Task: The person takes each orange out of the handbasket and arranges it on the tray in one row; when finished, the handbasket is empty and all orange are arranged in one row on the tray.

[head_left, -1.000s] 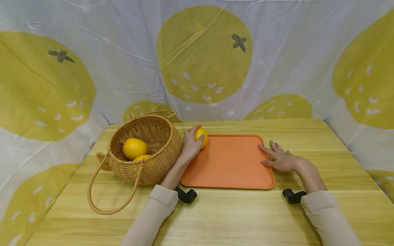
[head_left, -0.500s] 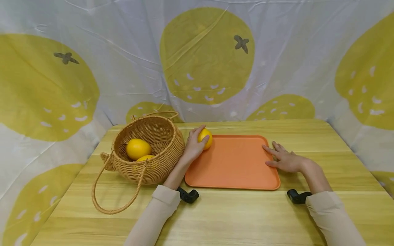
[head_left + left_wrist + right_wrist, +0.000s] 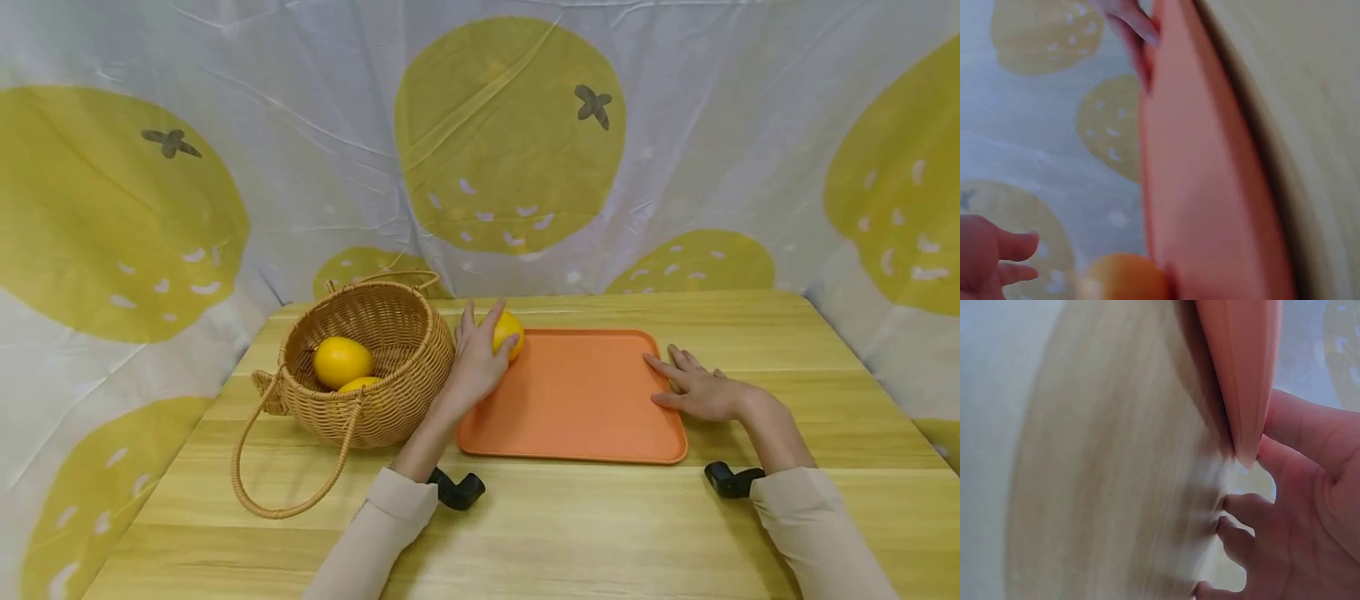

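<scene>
A smooth, oval yellow fruit (image 3: pixel 510 335) sits at the far left corner of the orange tray (image 3: pixel 577 400). My left hand (image 3: pixel 478 367) is right beside it with the fingers spread; in the left wrist view, a gap shows between thumb and fruit (image 3: pixel 1125 279). On the tray's right side, my right hand (image 3: pixel 701 394) lies with fingers spread. Its thumb and index finger touch the tray's rim (image 3: pixel 1247 381), while the other fingertips rest on the table. Left of the tray stands a wicker basket (image 3: pixel 416 392) holding two more yellow fruits (image 3: pixel 342 362).
The basket's long handle (image 3: pixel 292 510) hangs down over the wooden table (image 3: pixel 577 533) toward the front left. Black wrist-camera mounts (image 3: pixel 461 492) stick out from both wrists. Behind the table hangs a pale cloth (image 3: pixel 675 167) printed with large yellow fruits.
My left hand's fingers have spread and come away from the yellow fruit, which stays on the tray. My right hand keeps its place at the rim. The whole view has shifted slightly.
</scene>
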Demonstrator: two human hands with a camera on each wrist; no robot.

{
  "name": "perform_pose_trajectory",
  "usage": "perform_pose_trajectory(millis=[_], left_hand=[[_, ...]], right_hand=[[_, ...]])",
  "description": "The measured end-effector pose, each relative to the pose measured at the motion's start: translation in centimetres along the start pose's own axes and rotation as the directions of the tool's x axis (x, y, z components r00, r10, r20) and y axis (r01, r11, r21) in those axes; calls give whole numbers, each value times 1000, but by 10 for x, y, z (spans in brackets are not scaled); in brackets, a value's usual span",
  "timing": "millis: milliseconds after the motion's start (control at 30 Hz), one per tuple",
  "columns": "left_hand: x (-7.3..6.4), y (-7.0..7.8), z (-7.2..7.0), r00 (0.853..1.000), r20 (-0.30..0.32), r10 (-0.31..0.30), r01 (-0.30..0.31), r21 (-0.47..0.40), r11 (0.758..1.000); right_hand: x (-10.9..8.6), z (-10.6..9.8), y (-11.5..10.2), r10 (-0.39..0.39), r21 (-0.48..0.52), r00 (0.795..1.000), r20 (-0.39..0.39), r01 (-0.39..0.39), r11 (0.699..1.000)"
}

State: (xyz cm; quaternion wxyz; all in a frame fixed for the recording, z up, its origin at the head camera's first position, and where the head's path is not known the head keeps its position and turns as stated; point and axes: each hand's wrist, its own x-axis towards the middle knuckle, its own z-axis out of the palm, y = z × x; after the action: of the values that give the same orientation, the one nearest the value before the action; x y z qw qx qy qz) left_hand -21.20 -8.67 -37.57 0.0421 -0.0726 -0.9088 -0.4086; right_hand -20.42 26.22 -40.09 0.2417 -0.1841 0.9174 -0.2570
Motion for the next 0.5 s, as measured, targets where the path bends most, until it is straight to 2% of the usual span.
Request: perform_pose_trajectory(millis=[100,233,367,500], left_hand=[[-20,17,-24,995,88,45,-45,-2,999],[-46,32,-66,976,184,120,-124,5,992],[-66,37,-114,961,214,176,-193,60,979],[-73,35,-159,961,213,177,-209,137,968]], right_hand=[[0,-1,-1,0,-4,1000,5,0,1000],[1,-1,-2,-1,-6,1000,11,1,1000],[1,-1,-1,-1,-2,1000,15,1,1000],[1,-1,0,1,-13,1000,13,-1,1000]])
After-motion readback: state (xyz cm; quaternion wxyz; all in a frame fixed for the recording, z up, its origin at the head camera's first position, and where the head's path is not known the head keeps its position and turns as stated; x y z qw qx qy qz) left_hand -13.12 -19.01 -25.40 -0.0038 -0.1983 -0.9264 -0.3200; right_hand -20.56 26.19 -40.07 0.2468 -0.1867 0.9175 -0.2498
